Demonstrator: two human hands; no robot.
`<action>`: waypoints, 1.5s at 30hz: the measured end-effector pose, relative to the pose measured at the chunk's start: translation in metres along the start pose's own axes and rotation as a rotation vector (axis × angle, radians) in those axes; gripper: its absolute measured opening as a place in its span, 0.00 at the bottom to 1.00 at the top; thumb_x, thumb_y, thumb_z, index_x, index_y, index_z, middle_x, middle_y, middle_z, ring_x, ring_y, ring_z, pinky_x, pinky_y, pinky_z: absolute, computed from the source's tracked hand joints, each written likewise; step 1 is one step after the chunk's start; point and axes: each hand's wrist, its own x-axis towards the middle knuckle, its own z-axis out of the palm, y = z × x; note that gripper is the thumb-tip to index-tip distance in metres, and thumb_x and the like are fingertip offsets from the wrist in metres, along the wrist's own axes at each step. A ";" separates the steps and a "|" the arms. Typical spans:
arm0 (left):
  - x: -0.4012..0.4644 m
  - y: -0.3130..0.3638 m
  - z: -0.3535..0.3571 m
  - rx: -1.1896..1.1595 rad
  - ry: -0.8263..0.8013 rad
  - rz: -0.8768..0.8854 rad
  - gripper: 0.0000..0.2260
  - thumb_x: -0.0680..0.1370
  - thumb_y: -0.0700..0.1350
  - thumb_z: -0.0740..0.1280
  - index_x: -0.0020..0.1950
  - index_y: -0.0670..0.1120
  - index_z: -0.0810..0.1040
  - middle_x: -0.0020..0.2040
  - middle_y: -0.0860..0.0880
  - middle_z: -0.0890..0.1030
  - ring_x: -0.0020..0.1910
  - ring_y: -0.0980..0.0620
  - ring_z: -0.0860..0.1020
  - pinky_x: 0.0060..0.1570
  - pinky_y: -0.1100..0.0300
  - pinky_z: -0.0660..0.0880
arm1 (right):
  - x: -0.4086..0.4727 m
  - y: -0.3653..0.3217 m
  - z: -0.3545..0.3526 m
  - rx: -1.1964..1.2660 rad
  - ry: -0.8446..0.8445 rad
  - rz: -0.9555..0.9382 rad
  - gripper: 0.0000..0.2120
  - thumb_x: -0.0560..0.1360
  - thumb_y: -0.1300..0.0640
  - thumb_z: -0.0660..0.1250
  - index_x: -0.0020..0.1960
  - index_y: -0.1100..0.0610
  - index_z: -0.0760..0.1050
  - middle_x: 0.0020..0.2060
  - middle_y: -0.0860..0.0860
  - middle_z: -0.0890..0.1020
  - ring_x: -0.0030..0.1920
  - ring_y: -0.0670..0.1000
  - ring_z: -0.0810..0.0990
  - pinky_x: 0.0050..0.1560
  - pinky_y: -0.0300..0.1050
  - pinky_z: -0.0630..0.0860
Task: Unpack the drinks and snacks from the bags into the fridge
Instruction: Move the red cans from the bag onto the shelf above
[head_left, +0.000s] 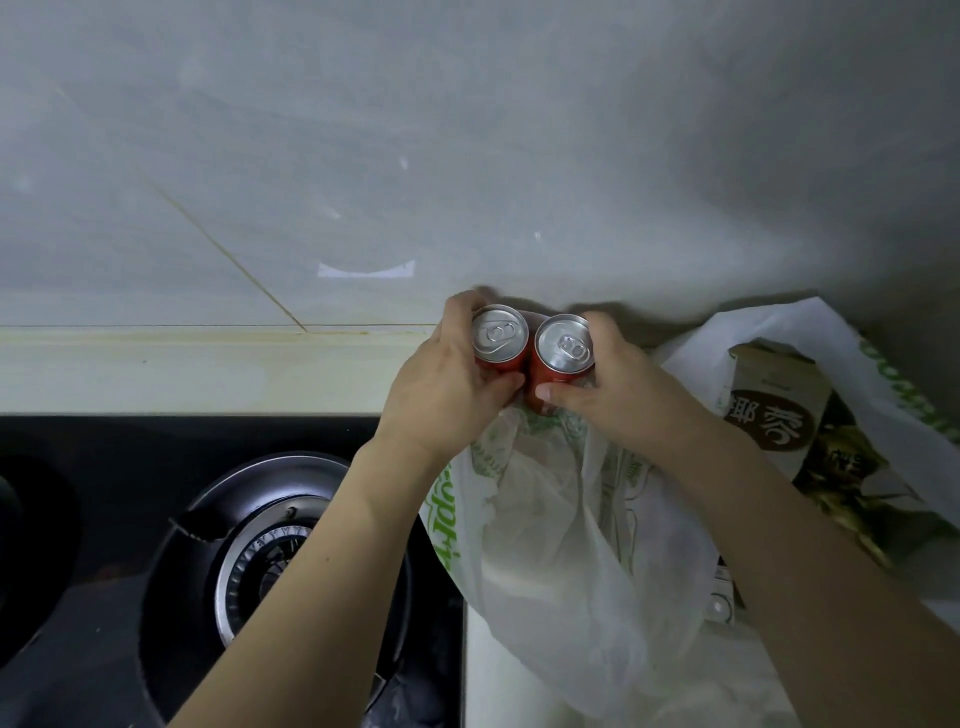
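Observation:
Two red drink cans with silver pull-tab tops are held side by side above a white plastic bag (561, 519) with green print. My left hand (441, 395) is shut on the left can (500, 335). My right hand (618, 389) is shut on the right can (565, 345). The cans touch each other, upright, close to the grey wall. A second white bag (893, 415) at the right holds a brown and cream carton (774, 410) and a dark snack packet (841, 478). The fridge is out of view.
A black gas hob (156, 519) with a round burner (270, 551) lies at the lower left, next to the bags. A pale counter ledge (182, 364) runs along the grey tiled wall (467, 156). The bags rest on a light counter (509, 686) at the right.

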 end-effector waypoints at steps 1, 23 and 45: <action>0.001 -0.002 0.000 -0.020 -0.011 -0.010 0.29 0.71 0.49 0.73 0.65 0.59 0.61 0.58 0.60 0.78 0.55 0.52 0.78 0.47 0.54 0.74 | 0.000 0.000 0.001 0.023 0.003 -0.006 0.27 0.71 0.49 0.75 0.63 0.53 0.65 0.56 0.45 0.76 0.55 0.48 0.76 0.56 0.47 0.73; -0.117 0.092 -0.101 -0.601 0.339 0.150 0.23 0.69 0.39 0.77 0.59 0.47 0.71 0.46 0.57 0.81 0.48 0.55 0.80 0.50 0.59 0.76 | -0.123 -0.098 -0.062 0.438 0.429 -0.238 0.29 0.58 0.45 0.79 0.54 0.49 0.70 0.45 0.44 0.82 0.46 0.46 0.81 0.51 0.49 0.80; -0.363 0.091 -0.227 -0.607 1.157 0.031 0.15 0.71 0.53 0.75 0.54 0.55 0.74 0.48 0.53 0.82 0.44 0.53 0.83 0.49 0.51 0.81 | -0.273 -0.266 0.038 0.815 0.022 -0.644 0.12 0.67 0.53 0.77 0.46 0.46 0.77 0.45 0.51 0.83 0.46 0.58 0.83 0.50 0.59 0.81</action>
